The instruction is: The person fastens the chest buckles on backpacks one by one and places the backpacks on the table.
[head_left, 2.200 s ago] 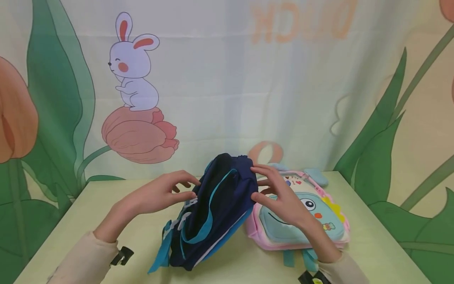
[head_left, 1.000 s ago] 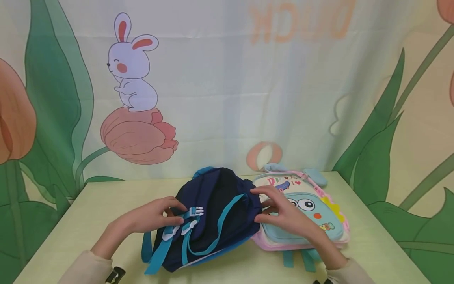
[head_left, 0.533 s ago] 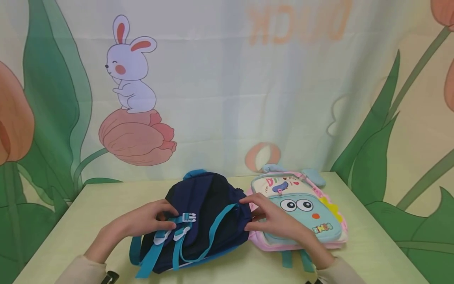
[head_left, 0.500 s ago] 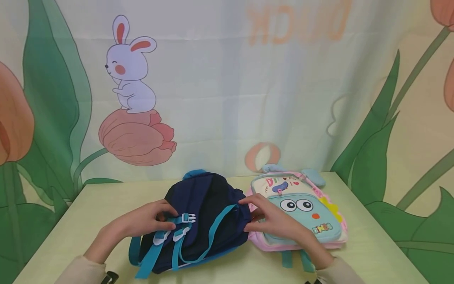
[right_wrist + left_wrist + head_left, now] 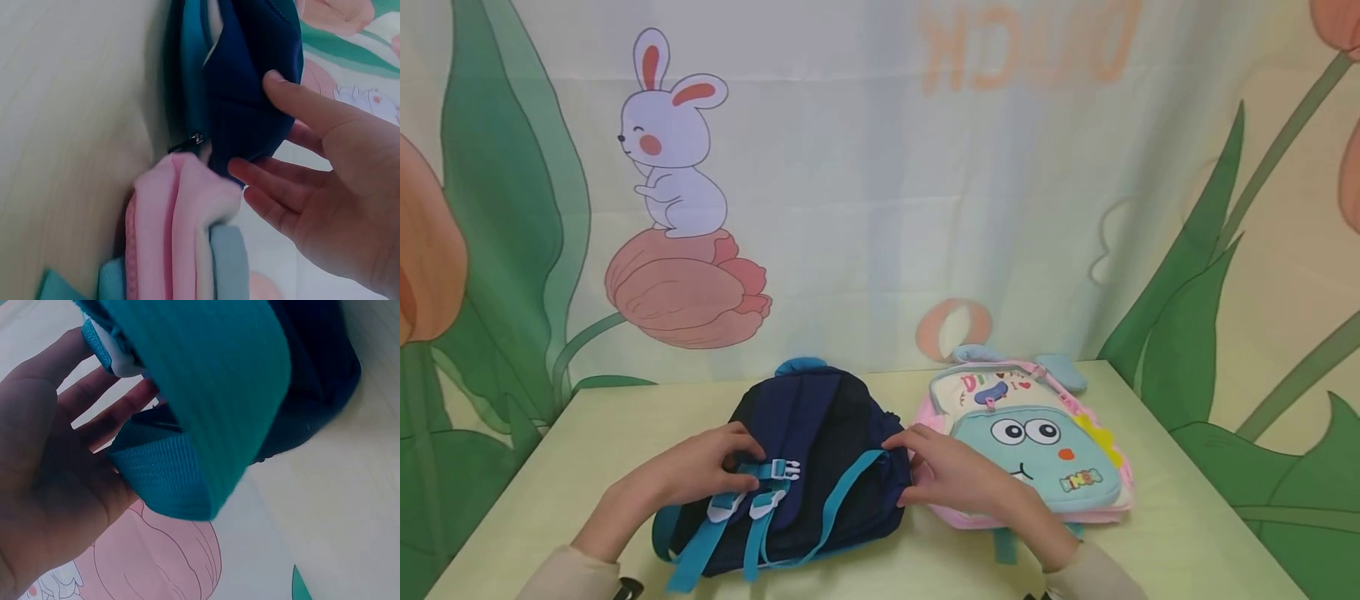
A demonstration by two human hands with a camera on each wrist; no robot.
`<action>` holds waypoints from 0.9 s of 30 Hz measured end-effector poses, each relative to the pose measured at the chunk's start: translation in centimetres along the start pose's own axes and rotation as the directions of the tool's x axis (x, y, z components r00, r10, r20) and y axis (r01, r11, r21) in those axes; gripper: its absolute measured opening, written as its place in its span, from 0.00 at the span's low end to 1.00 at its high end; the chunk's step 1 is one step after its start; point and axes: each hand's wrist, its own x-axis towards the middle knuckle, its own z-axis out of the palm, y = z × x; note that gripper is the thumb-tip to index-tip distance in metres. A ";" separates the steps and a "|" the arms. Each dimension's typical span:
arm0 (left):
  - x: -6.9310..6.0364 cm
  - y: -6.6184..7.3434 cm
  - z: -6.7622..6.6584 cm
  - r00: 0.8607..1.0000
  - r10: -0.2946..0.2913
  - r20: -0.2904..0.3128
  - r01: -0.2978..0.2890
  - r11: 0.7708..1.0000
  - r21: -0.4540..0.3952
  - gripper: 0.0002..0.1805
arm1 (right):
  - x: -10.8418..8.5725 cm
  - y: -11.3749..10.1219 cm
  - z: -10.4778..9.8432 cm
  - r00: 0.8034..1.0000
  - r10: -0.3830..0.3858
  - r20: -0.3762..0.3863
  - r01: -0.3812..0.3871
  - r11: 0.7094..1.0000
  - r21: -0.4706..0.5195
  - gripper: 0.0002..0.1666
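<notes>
A navy backpack (image 5: 820, 425) with turquoise straps and white buckles lies strap side up on the table. My left hand (image 5: 703, 467) holds its left side by the strap buckles; in the left wrist view, the thumb is at a buckle and the fingers reach behind a wide turquoise strap (image 5: 219, 381). On the opposite side, my right hand (image 5: 955, 471) grips the edge of the navy backpack, its thumb and fingers set apart on the fabric in the right wrist view. Right beside it lies a pink and light-blue cartoon backpack (image 5: 1030, 458), partly behind my right hand.
Both backpacks lie on a pale yellow table (image 5: 602, 425). Behind it hangs a printed curtain (image 5: 850, 183) with a rabbit and tulips. Turquoise straps (image 5: 1004, 546) of the cartoon backpack trail toward the front.
The navy backpack has gone from tilted up on its edge to lying flatter. Both hands have moved left and down with it, and more of the cartoon backpack shows.
</notes>
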 end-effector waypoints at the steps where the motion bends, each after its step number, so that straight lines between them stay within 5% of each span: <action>1: 0.0 -0.1 0.1 1.000 -0.006 -0.002 0.006 1.000 0.011 0.18 | 0.1 -0.1 0.2 1.000 0.000 0.005 0.001 1.000 -0.030 0.36; 14: -0.1 -0.7 0.5 0.999 -0.050 -0.014 0.051 0.994 0.097 0.16 | 1.1 -0.5 1.7 0.998 0.033 0.060 -0.021 0.981 -0.190 0.37; 27: -0.2 -0.3 -0.1 0.999 -0.040 -0.017 0.042 0.987 0.158 0.17 | 1.0 -0.1 2.0 0.997 0.027 0.072 -0.009 0.973 -0.231 0.39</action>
